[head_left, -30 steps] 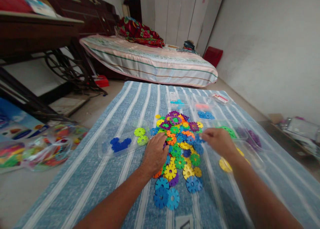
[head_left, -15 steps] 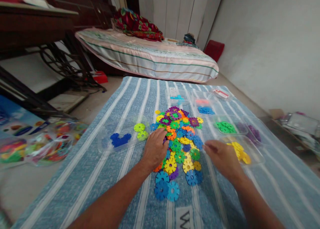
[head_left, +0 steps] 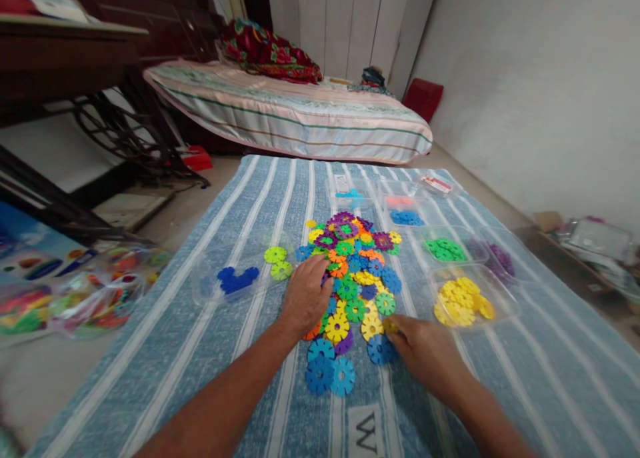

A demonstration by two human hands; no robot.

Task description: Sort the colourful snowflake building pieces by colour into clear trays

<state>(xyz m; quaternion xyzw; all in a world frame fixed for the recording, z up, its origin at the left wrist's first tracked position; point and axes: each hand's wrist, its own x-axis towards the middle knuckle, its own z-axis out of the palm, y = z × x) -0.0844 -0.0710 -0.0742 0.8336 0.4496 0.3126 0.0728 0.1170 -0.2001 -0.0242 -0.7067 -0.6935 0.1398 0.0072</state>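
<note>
Colourful notched plastic discs (head_left: 356, 308) lie in a loose heap on the striped cloth. My left hand (head_left: 306, 297) rests against the heap's left side, fingers stretched forward over a few discs; nothing shows in its grasp. At the lower right edge of the heap, my right hand (head_left: 430, 348) pinches a small yellow disc (head_left: 389, 324) between thumb and fingers, just above a blue disc (head_left: 380, 350). A clear box (head_left: 507, 305) right of that hand holds yellow discs (head_left: 461, 301).
More clear boxes hold green discs (head_left: 444, 249), purple discs (head_left: 500, 261), blue discs (head_left: 407, 217) and dark blue discs (head_left: 237, 281). Bagged pieces (head_left: 103, 298) lie on the floor at left. A bed (head_left: 300, 121) stands beyond the table; a white wall (head_left: 540, 98) is at right.
My right hand has moved left and toward me, from the heap's right side to the yellow disc, which it now pinches. My left hand has stayed by the heap.
</note>
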